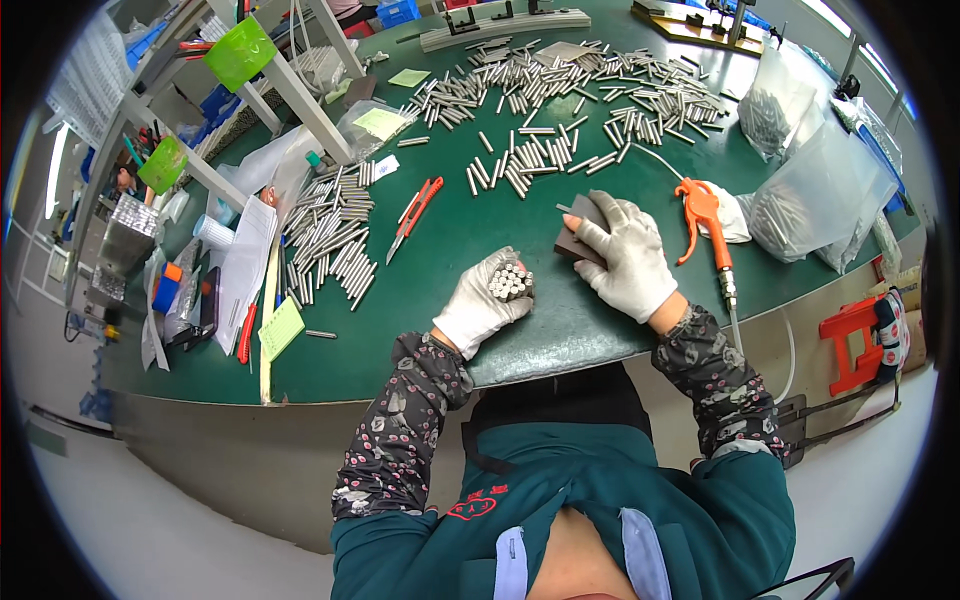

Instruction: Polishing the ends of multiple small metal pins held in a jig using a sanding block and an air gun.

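Both my hands wear white gloves with some fingertips bare. My left hand is wrapped round a bundle of short metal pins, their round ends turned up. Farther right, my right hand grips a dark grey-brown block, fingers over its top. By the thumb, a single metal pin sticks out at the block's far side; how it is held is partly hidden. A loose pile of pins lies beyond my hands, and another pile lies to the left.
An orange air blow gun with a hose lies right of my right hand. Clear bags of pins stand at the far right. A red utility knife lies left of centre. Papers and a white rack occupy the left side.
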`<state>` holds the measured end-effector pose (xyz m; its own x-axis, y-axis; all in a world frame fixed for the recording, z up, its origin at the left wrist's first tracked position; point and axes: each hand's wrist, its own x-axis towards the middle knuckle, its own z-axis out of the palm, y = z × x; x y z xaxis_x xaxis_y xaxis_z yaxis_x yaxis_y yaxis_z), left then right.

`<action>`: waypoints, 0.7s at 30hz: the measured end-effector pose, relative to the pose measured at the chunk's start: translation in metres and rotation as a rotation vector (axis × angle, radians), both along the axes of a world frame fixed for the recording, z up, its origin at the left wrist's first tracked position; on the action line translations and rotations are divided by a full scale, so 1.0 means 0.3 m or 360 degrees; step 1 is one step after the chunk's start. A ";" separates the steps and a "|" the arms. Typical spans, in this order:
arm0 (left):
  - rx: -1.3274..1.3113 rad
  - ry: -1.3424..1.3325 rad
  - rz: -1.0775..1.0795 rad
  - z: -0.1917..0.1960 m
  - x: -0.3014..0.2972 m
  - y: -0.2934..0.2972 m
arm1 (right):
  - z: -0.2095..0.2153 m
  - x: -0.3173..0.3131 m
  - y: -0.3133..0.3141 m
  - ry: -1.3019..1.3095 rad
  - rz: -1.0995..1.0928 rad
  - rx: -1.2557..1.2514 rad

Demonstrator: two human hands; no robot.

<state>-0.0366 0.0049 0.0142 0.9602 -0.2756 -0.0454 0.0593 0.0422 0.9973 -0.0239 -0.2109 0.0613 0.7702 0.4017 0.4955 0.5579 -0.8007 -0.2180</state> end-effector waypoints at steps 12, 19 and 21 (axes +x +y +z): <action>-0.0197 0.0180 -0.0064 0.051 0.006 -0.003 | 0.111 -0.105 0.082 0.0017 0.0697 0.0049; -0.0039 -0.0108 -0.0145 0.008 0.022 0.008 | 0.127 -0.040 0.087 -0.0188 0.0296 -0.0024; -0.0086 -0.0228 -0.0252 0.012 0.019 0.009 | 0.117 -0.085 0.121 -0.0027 0.0742 -0.0101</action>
